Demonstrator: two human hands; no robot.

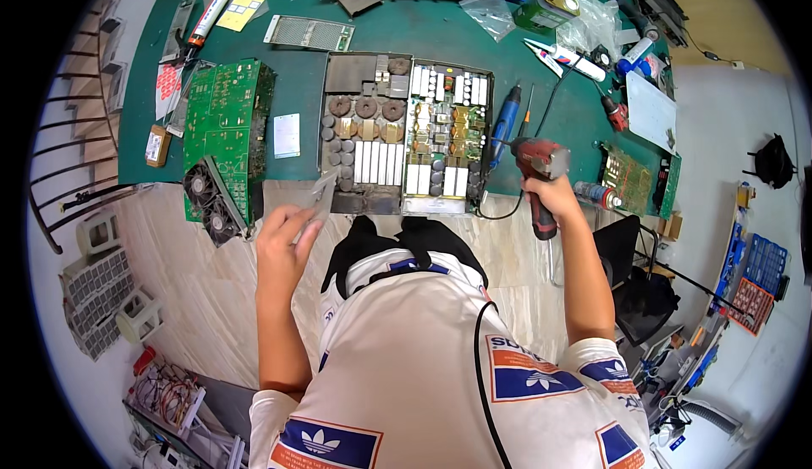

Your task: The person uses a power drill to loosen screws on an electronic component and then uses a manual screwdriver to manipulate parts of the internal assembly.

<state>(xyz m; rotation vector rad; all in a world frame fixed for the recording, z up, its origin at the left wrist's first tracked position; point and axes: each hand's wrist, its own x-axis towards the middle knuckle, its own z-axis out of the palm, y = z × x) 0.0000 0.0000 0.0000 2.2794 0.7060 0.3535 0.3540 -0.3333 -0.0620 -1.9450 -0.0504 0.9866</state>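
Observation:
My left hand [288, 236] is closed on a small clear plastic bag [321, 194], just off the table's near edge. In my right hand [554, 198] is a red and black cordless drill [540, 158], its nose pointing left toward the work. Between the hands, an opened metal case [348, 70] lies flat, its two halves packed with coils, capacitors and white blocks. A large green circuit board [222, 105] stands to the left of it, with black cooling fans [211, 202] at its near end. What the bag contains is too small to tell.
Right of the case lies a blue corded screwdriver [505, 122]. A white card [287, 136] and a perforated metal plate [309, 32] rest on the green table [406, 25]. Tubes, a green can [545, 12], a spray can [596, 194] and another circuit board [628, 177] crowd the right side.

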